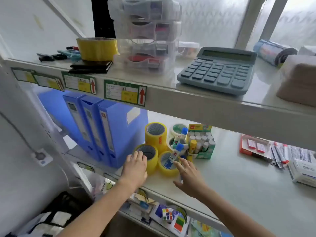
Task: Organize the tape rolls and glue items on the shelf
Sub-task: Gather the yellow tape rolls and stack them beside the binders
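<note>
On the middle shelf stand three yellow tape rolls: a tall one at the back, one at front left and one at front right. My left hand rests on the front-left roll, fingers over its rim. My right hand reaches to the front-right roll with fingers spread, touching a blue-capped glue bottle that leans in it. Behind are white tape rolls with glue bottles, a yellow glue stick and a green box of glue sticks.
Blue file boxes stand left of the tape. Red packets and pens lie at the right. The upper shelf carries a yellow tape roll, clear drawers and a calculator. A lower shelf holds a puzzle cube.
</note>
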